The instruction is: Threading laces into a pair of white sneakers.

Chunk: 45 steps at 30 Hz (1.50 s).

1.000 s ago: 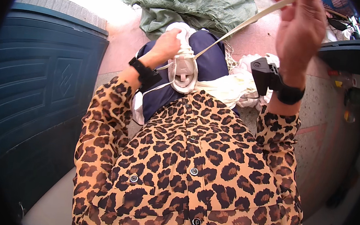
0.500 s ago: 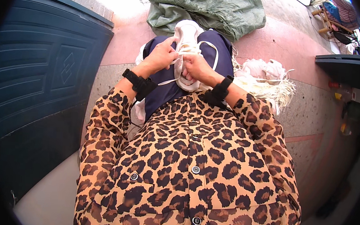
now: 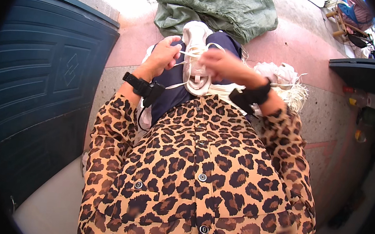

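Observation:
A white lace-up shoe (image 3: 197, 83) lies on my lap between my dark blue trouser legs, its toe pointing away from me and its opening toward me. My left hand (image 3: 165, 54) is closed at the shoe's left side, pinching a cream shoelace (image 3: 186, 52) that runs across to the eyelets. A loose lace end hangs below that hand. My right hand (image 3: 226, 68) is over the shoe's right side, its curled fingers smeared by motion; what they hold does not show. Another stretch of lace loops up behind this hand.
More white shoes (image 3: 274, 72) and a bundle of cream laces (image 3: 295, 98) lie on my right. A green woven sack (image 3: 213, 11) is spread ahead. A dark blue panelled door (image 3: 50, 75) stands close on my left. A black-topped stool or table (image 3: 354, 64) is farther right.
My right hand has drawn back from the middle of the shoe to the right, uncovering the tongue and opening. My left hand has shifted slightly left, with lace stretched from it.

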### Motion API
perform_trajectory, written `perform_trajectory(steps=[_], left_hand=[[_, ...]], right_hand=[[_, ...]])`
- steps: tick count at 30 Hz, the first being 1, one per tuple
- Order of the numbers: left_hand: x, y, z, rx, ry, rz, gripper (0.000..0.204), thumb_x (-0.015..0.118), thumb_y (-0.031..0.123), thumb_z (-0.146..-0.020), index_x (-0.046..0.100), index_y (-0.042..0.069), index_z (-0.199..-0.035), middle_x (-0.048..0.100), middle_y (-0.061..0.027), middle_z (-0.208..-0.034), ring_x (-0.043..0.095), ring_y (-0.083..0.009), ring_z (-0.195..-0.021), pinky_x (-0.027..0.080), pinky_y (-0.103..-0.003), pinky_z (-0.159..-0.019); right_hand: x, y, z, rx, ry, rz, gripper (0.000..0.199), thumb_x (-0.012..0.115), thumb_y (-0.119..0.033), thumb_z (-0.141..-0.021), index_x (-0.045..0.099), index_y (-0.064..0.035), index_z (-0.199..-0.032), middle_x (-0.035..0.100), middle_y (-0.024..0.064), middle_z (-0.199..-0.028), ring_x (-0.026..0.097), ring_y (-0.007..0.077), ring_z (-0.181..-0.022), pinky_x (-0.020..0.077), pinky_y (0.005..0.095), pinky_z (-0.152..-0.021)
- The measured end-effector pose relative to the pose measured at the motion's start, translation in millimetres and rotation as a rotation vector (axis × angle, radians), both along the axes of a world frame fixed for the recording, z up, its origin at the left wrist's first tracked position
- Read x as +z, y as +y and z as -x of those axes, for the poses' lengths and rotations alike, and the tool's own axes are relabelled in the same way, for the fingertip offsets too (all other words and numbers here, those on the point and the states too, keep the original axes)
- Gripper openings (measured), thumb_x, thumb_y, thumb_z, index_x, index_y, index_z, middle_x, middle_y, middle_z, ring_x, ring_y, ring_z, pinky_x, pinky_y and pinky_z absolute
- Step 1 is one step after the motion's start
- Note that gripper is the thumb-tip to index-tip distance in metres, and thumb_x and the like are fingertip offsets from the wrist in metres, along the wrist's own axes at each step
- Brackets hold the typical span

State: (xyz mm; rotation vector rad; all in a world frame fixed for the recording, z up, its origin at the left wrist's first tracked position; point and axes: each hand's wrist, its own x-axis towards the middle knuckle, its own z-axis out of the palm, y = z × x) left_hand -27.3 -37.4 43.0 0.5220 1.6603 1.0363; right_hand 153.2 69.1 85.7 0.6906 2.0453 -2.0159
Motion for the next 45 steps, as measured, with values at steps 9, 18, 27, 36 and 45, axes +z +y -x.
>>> perform_trajectory(steps=[9,18,27,36,45], left_hand=[[15,38,-9,-0.64,0.64,-0.221,0.04,0.059,0.02,-0.078,0.052,0.0,-0.112,0.061,-0.0105,-0.084,0.059,-0.0159,-0.069,0.046,-0.026,-0.06],[44,47,18,-0.384,-0.267,-0.479,0.018,0.05,0.017,-0.087,0.06,0.003,-0.092,0.061,-0.0091,-0.092,0.056,-0.0197,-0.093,0.042,-0.032,-0.086],[2,-20,118,0.459,-0.363,-0.215,0.015,0.046,0.017,-0.087,0.044,0.011,-0.074,0.044,0.001,-0.059,0.042,-0.0115,-0.05,0.035,-0.026,-0.047],[-16,-23,-18,-0.04,0.125,-0.012,0.019,0.053,0.017,-0.083,0.061,0.001,-0.077,0.053,0.0012,-0.061,0.045,-0.006,-0.052,0.037,-0.019,-0.049],[-25,-31,-28,-0.191,0.493,-0.007,0.023,0.054,0.02,-0.082,0.065,0.0,-0.086,0.053,-0.0035,-0.055,0.048,-0.0075,-0.051,0.04,-0.025,-0.052]], right_hand=[[140,34,-31,-0.16,0.894,0.346,0.021,0.035,-0.017,-0.094,0.049,-0.0007,-0.095,0.045,0.001,-0.057,0.043,0.0102,-0.045,0.0391,0.0197,-0.046],[103,64,-29,-0.636,0.954,0.18,0.02,0.043,-0.014,-0.091,0.052,0.0002,-0.103,0.051,-0.0008,-0.069,0.05,0.0093,-0.06,0.0422,0.0266,-0.076],[-44,63,-53,-0.59,0.203,-0.266,0.014,0.053,-0.017,-0.085,0.057,-0.0075,-0.094,0.054,-0.0003,-0.07,0.048,0.0074,-0.058,0.04,0.0186,-0.053],[-83,0,-29,-0.154,-0.004,-0.85,0.015,0.049,-0.007,-0.074,0.06,0.0017,-0.07,0.059,0.022,-0.072,0.058,0.0355,-0.071,0.0454,0.0423,-0.064],[-86,-2,-22,-0.046,0.008,-1.126,0.014,0.048,-0.007,-0.07,0.058,0.003,-0.072,0.06,0.0205,-0.073,0.06,0.034,-0.072,0.0473,0.0406,-0.062]])
